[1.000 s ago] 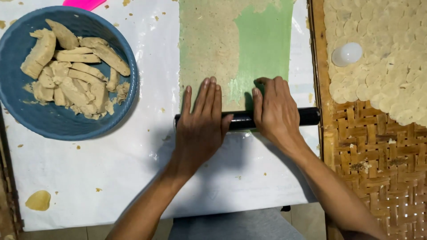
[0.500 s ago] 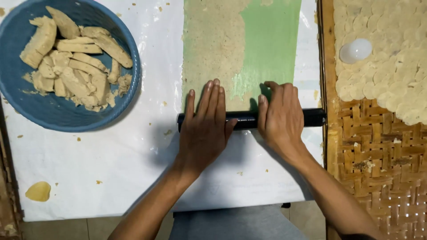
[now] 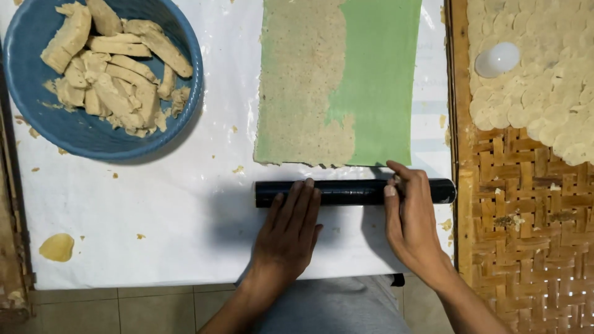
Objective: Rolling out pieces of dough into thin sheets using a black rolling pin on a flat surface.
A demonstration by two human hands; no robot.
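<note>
Black roller [image 3: 352, 192] lies on tabletop [image 3: 154, 216], just near of the dough sheet [image 3: 303, 80]. Left hand [image 3: 288, 232] and right hand [image 3: 411, 219] rest flat, grip released. Keep palm pressure even, roller square to the sheet.

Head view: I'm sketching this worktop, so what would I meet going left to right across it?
Blue bowl of dough pieces → green sheet partly covered with rolled dough → white ball → woven tray with round dough discs.

My left hand [image 3: 288, 232] covers part of the black roller [image 3: 352, 192]; the blue bowl [image 3: 74, 133] and green sheet [image 3: 377, 80] run off the top edge.
</note>
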